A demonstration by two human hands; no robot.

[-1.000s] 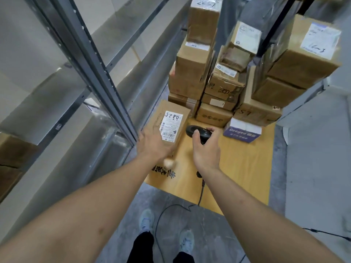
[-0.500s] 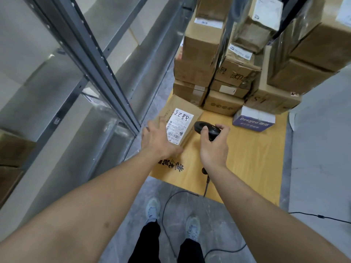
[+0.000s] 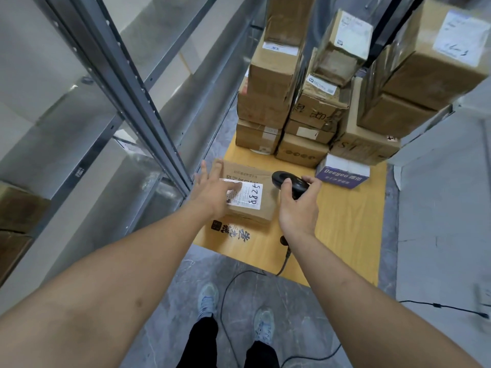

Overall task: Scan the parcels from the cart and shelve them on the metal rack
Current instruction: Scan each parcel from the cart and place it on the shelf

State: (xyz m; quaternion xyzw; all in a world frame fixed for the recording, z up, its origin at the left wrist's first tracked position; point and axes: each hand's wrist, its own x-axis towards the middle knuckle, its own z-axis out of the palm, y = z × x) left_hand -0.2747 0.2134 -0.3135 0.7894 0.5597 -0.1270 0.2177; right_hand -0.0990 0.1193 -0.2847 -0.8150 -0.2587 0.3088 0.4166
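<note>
Where hands (image 3: 215,192) cover: label (image 3: 248,196) (partly hidden).

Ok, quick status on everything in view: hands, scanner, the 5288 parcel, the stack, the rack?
left hand: open, fingers spread over the 5288 parcel
right hand: grips the scanner
scanner: held, head toward the label, cable trailing to the floor
5288 parcel: flat on the cart, label up, not shelved
cart: loaded, near half bare
stack: boxes piled at the cart's far end
rack: shelves beside the cart; parcels at far left
</note>
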